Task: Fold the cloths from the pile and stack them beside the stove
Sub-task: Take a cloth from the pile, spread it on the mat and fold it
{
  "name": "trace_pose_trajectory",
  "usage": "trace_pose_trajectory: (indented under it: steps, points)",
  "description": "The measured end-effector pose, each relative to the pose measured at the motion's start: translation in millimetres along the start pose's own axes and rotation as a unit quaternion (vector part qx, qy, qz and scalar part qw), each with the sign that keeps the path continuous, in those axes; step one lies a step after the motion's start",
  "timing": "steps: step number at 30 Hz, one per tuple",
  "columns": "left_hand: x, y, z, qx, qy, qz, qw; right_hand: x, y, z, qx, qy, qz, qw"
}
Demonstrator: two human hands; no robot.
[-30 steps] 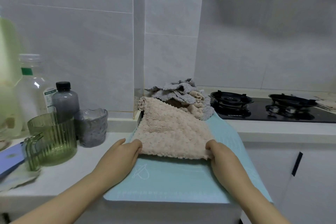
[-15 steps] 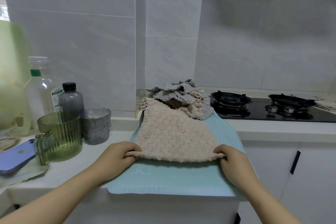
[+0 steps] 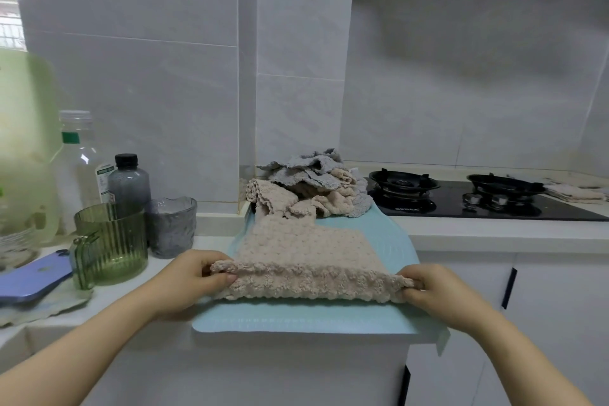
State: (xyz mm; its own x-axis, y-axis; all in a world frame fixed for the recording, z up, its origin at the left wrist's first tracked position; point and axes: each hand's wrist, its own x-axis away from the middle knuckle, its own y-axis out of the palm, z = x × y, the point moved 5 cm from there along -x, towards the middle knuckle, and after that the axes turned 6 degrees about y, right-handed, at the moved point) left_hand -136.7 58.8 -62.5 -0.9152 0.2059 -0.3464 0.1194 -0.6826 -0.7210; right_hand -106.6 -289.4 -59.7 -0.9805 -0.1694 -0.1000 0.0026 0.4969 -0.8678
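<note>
Beige waffle-knit cloth [image 3: 306,260] spread on a pale blue mat [image 3: 296,318] at the counter's front edge, near hem lifted and rolled back over itself. Left hand [image 3: 188,283] pinching the hem's corner at 9 o'clock of the cloth; right hand [image 3: 441,293] pinching the opposite corner at 3 o'clock, hands well apart with the hem stretched between them. Pile of grey and beige cloths [image 3: 316,186] heaped at 12 o'clock of the spread cloth, at the mat's far end against the tiled wall. Black gas stove [image 3: 478,199] at 2 o'clock, just beside the pile. At 9 to 10 o'clock: ribbed green pitcher [image 3: 108,242], grey textured glass [image 3: 171,226], dark-capped grey bottle [image 3: 129,180], clear plastic bottle [image 3: 80,165] and a purple phone [image 3: 33,278] lying flat
</note>
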Motion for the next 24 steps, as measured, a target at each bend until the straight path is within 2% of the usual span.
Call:
trace_pose_trajectory:
  steps: [9,11,14,17,20,24]
  points:
    - [13.3,-12.7,15.5,0.110,-0.064,-0.026,0.992,31.2,-13.4,-1.0,-0.075,0.017,-0.137,0.988]
    - [12.8,-13.7,16.1,0.111,-0.076,-0.031,0.990,30.5,-15.3,0.7,-0.094,0.030,-0.137,0.986]
    - [5.5,-14.0,12.3,0.127,-0.098,0.000,0.987,16.5,-18.5,3.2,-0.170,0.052,-0.042,0.983]
    - [-9.3,-12.9,5.0,0.148,-0.126,0.062,0.979,-5.2,-14.8,0.7,-0.236,0.087,0.069,0.965]
    - [-29.9,-9.7,-5.3,0.118,-0.158,0.108,0.974,-36.1,-3.1,0.0,-0.237,0.114,0.125,0.957]
    - [-55.1,-1.6,-24.0,0.051,-0.202,0.123,0.970,-70.3,7.3,-4.9,-0.205,0.135,0.170,0.954]
